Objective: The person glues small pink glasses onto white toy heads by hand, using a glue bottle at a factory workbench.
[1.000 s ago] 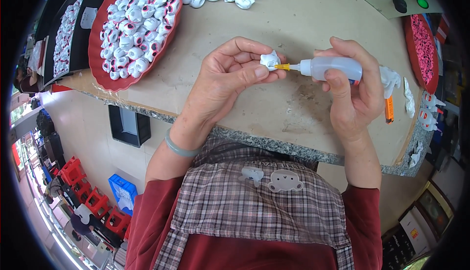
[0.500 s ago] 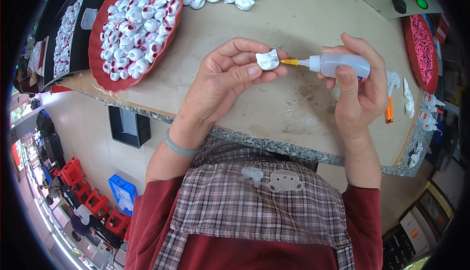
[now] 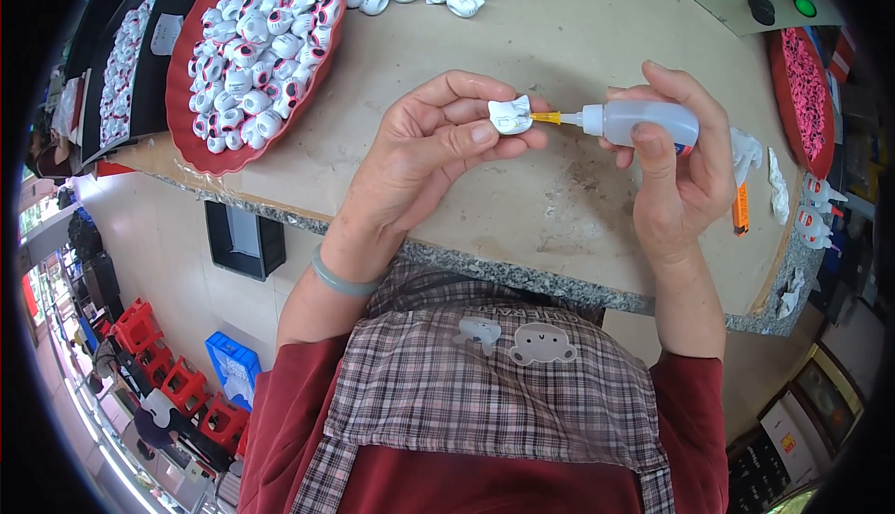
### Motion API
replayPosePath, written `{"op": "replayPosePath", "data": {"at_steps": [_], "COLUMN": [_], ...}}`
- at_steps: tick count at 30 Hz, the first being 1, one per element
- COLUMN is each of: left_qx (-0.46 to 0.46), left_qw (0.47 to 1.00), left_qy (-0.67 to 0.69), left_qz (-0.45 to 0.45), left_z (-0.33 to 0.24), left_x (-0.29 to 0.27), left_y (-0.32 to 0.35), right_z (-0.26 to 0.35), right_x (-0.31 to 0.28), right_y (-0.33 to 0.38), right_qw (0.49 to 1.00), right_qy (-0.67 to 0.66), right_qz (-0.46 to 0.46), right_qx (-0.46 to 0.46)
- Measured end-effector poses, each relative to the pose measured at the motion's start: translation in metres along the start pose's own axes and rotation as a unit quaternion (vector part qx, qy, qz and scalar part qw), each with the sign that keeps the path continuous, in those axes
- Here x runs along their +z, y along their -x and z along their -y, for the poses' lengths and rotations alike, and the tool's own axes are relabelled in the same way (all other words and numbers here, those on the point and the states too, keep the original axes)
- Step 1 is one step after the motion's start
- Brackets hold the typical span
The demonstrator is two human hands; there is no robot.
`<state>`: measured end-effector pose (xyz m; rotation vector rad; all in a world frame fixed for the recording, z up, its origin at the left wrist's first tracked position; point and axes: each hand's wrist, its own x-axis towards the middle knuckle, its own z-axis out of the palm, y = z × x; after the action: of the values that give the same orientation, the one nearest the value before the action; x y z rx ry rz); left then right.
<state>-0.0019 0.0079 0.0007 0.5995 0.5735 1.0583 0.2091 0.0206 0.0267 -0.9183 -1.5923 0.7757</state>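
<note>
Hands grasp: left hand (image 3: 429,155) a white piece (image 3: 511,115), right hand (image 3: 681,174) a seemingly half-full squeeze bottle (image 3: 643,123).

small figure (image 3: 511,114): was white
squeeze bottle (image 3: 648,123): was translucent, orange nozzle
tray (image 3: 191,132): was red
bench (image 3: 578,39): was beige
apron (image 3: 485,393): was brown-grey plaid
bangle (image 3: 337,280): was grey-green

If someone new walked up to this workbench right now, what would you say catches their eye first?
Most likely the two hands at the centre: the left hand pinches a small white figurine while the right hand holds a squeeze bottle with its yellow nozzle at the piece. Next comes the red tray at the upper left, heaped with similar white pieces, and a smaller red dish of pink bits at the right edge of the table.
</note>
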Motion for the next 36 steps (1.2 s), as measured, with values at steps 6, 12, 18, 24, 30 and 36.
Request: {"op": "replayPosePath", "data": {"at_steps": [6, 12, 18, 24, 30, 36], "left_qx": [-0.002, 0.0, 0.007, 0.014, 0.009, 0.006], "left_qw": [1.0, 1.0, 1.0, 1.0, 1.0, 1.0], "left_qy": [0.0, 0.012, 0.013, 0.009, 0.012, 0.014], "left_qz": [-0.001, -0.001, -0.001, -0.006, -0.006, -0.004], "left_z": [0.0, -0.0005, 0.0004, 0.0008, -0.0001, 0.0002], "left_x": [-0.0007, -0.0012, -0.0023, -0.0014, -0.0002, 0.0005], "left_y": [0.0001, 0.0004, 0.0004, -0.0002, -0.0003, -0.0001], "right_z": [0.0003, 0.0002, -0.0007, 0.004, 0.0025, 0.0008], "right_x": [-0.0008, -0.0023, -0.0027, -0.0019, 0.0011, 0.0024], "right_y": [-0.0003, -0.0009, -0.0008, -0.0005, 0.0007, 0.0014], "right_qw": [1.0, 1.0, 0.999, 1.0, 0.999, 0.999], "right_qy": [0.006, 0.011, 0.033, 0.02, -0.018, -0.032], "right_qz": [-0.003, -0.005, -0.005, 0.004, 0.002, -0.005], "right_qx": [0.005, 0.0, -0.011, 0.012, 0.034, 0.034]}}
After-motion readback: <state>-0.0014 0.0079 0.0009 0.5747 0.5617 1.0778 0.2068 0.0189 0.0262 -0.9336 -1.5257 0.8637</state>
